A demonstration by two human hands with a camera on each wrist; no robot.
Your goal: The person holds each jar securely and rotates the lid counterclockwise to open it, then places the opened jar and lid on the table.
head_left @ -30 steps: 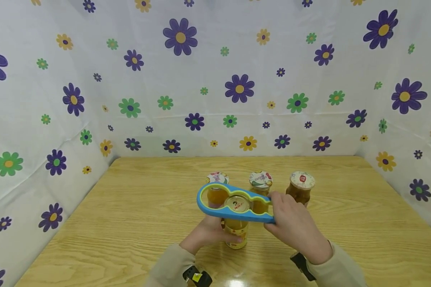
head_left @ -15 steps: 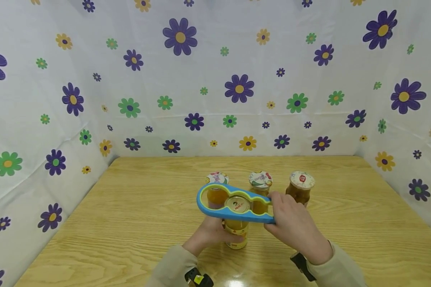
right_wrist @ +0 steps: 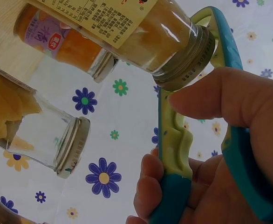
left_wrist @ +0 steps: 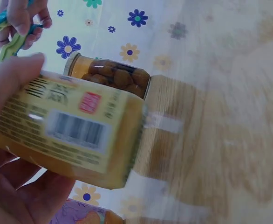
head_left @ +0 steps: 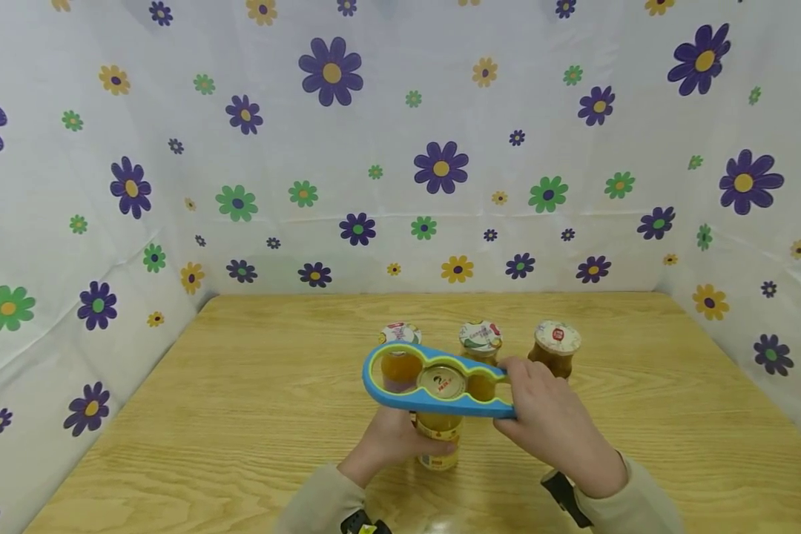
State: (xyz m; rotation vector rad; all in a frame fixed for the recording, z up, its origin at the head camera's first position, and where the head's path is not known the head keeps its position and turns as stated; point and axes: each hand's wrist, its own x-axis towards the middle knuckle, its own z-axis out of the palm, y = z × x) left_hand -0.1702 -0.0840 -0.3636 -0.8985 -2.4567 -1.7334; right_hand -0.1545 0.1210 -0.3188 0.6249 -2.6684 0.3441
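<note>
My left hand grips a glass jar of yellow fruit, its thumb across the yellow label. A blue and yellow-green jar opener lies over the jar's top, with the metal lid showing in its middle opening. My right hand holds the opener by its handle end, and the right wrist view shows the fingers curled round both blue arms. Label print and a barcode face the left wrist view on the held jar. Whether the jar's base touches the table cannot be told.
Behind the opener stand a jar of orange filling, a jar of yellow pieces and, further right, a jar of brown round fruit, all lidded. A flowered cloth surrounds the wooden table at back and sides.
The head view has shifted slightly. Both hands keep their hold, with the opener still over the lid. A different part of the held jar's label shows, as if it has turned a little.
</note>
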